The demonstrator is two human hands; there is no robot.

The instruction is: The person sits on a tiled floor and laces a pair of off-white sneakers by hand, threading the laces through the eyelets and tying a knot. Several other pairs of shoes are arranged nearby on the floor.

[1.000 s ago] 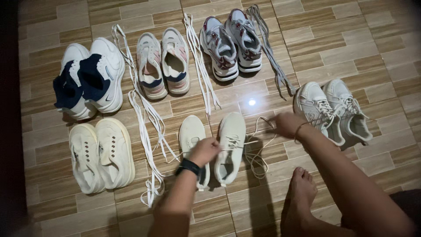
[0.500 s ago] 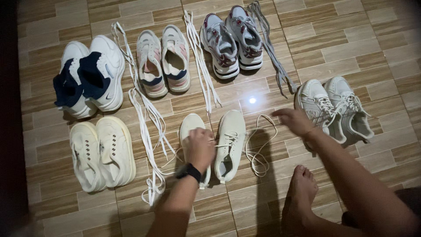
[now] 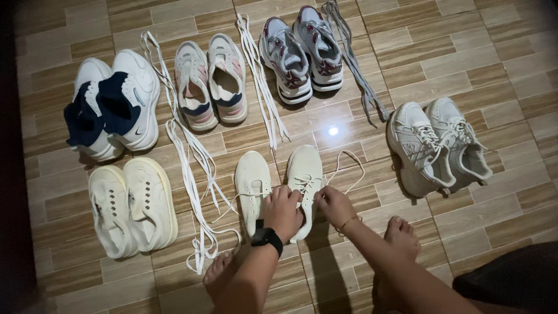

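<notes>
Cream knit sneaker (image 3: 304, 183); both hands, left hand (image 3: 283, 210), right hand (image 3: 334, 204), grip its thin lace (image 3: 343, 168).

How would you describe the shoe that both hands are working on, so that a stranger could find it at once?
On the wood-pattern tile floor, find the cream pair in the front row's middle. It is that pair's right-hand low cream sneaker, under the left hand and right hand. Unlike its bare partner, a thin white lace loops from its eyelets.

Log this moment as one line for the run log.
left hand: on cream shoe | right hand: pinching its white lace | nearby: five other pairs, loose laces, wood-look floor
</notes>
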